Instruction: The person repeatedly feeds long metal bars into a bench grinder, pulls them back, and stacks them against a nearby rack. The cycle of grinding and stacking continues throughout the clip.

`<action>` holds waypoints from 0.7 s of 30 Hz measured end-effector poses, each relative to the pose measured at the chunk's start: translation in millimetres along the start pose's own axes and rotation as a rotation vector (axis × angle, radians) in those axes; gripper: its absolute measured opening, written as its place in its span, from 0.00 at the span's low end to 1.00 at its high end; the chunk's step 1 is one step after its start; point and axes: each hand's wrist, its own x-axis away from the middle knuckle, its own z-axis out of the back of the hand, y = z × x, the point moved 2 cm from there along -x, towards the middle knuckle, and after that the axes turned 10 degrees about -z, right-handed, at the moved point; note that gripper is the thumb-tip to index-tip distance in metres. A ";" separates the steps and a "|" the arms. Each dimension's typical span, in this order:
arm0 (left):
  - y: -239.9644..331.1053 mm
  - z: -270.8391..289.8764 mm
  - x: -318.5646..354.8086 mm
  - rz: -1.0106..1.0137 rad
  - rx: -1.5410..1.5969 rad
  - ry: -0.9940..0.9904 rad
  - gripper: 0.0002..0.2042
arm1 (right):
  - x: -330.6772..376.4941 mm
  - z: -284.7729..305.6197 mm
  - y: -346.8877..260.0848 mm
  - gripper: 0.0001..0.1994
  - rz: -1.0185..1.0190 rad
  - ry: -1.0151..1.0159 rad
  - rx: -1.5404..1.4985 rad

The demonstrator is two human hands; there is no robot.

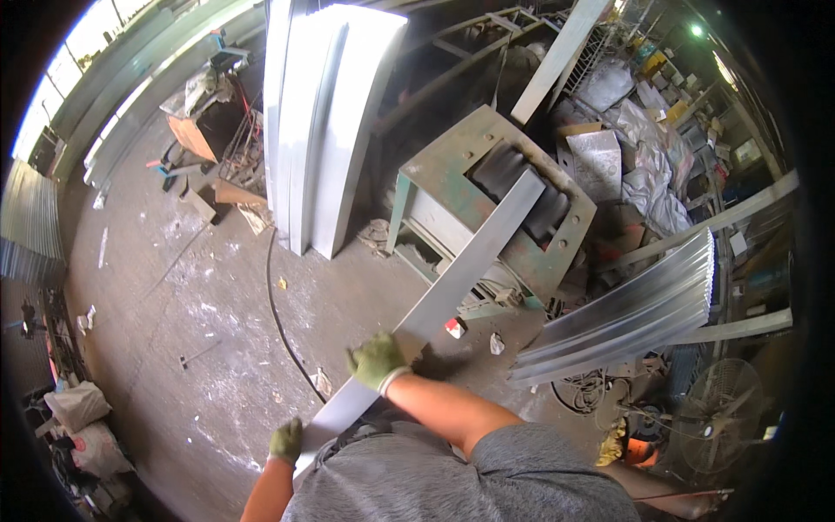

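A long flat metal strip [457,283] runs slantwise from beside my body up to a worn green machine [435,170]. Its far end lies over the dark rounded rollers [504,174] set in the machine's opening; whether it touches them I cannot tell. My right hand [379,363], in a green work glove, grips the strip's edge about midway along. Closer to my body, my left hand [285,441], gloved the same way, is closed on the strip's left edge. The strip hides part of its fingers.
Tall shiny metal panels [326,130] stand left of the machine. A dark cable [280,304] crosses the dusty floor. Ribbed sheets [622,304] lean at the right, near a large fan [720,413]. Sacks [91,426] are piled at the lower left.
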 end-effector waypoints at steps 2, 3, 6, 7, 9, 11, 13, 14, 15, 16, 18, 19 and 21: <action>-34.7 12.7 24.7 0.061 0.009 0.004 0.36 | 9.4 -1.6 -34.7 0.28 0.022 0.123 -0.140; -44.4 17.2 34.2 0.037 0.022 0.026 0.36 | 11.8 -1.6 -43.8 0.24 0.020 0.086 -0.160; -58.5 31.4 41.1 0.024 0.037 0.053 0.36 | 6.0 8.3 -52.0 0.13 0.068 0.176 -0.418; -58.4 34.5 38.9 0.011 0.068 0.060 0.36 | 3.4 14.5 -47.0 0.10 0.082 0.205 -0.538; -54.4 41.4 30.9 -0.014 0.095 0.095 0.33 | -0.1 35.4 -24.7 0.10 -0.026 0.428 -0.593; -43.0 43.2 18.3 -0.119 0.185 0.134 0.29 | 5.1 63.6 7.3 0.20 -0.188 0.685 -0.515; -26.7 44.7 2.7 -0.264 0.203 0.186 0.23 | 15.6 98.0 46.7 0.27 -0.402 0.877 -0.497; -18.4 44.8 -1.3 -0.311 0.220 0.219 0.22 | 21.0 113.1 64.4 0.30 -0.548 0.889 -0.604; -6.9 42.0 -7.7 -0.359 0.238 0.251 0.21 | 26.8 123.1 77.4 0.31 -0.636 0.791 -0.985; 3.2 41.8 -13.8 -0.401 0.236 0.271 0.21 | 27.0 135.6 88.7 0.35 -0.695 0.700 -1.178; 24.6 45.4 -25.1 -0.600 0.165 0.280 0.19 | 29.0 160.4 98.1 0.41 -0.665 0.552 -1.447; 35.0 46.9 -28.5 -0.722 0.164 0.315 0.19 | 31.5 169.9 100.4 0.43 -0.719 0.468 -1.645; 50.0 51.7 -33.1 -1.000 0.007 0.414 0.20 | 33.8 183.0 98.8 0.44 -0.572 0.410 -2.088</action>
